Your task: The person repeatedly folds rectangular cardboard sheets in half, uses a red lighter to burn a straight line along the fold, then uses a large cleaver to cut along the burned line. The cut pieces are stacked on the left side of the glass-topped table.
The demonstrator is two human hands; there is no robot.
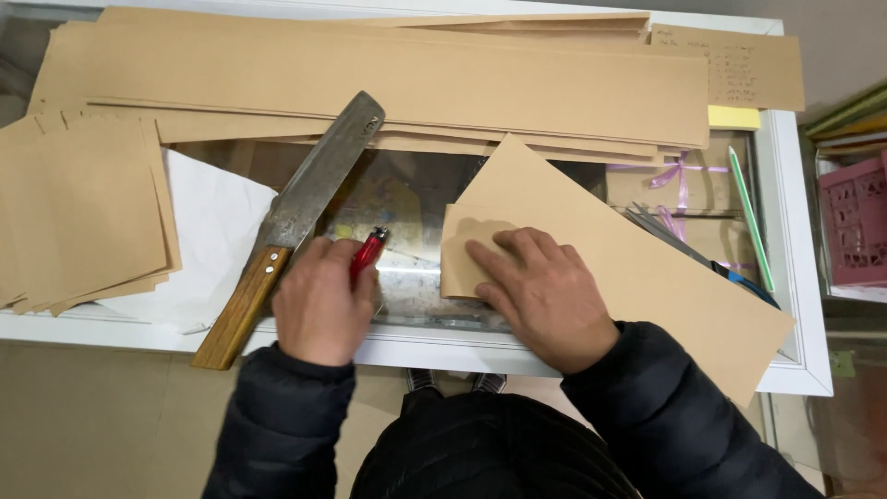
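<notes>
My left hand [323, 300] is closed around a red lighter [368, 253] whose tip points up and to the right. Flat on the folded corner of a long brown paper strip [637, 268] lies my right hand [540, 291], pressing the fold onto the glass counter top [407, 199]. A large knife [300, 208] with a wooden handle [242, 310] rests diagonally just left of my left hand, blade pointing up-right.
Long brown paper sheets [388, 79] are stacked across the back. A pile of square brown pieces [78, 212] and white paper [217, 240] lie at left. Scissors [688, 249], a green pencil [750, 217] and a yellow pad [735, 117] sit at right, with a pink crate [855, 222] beyond.
</notes>
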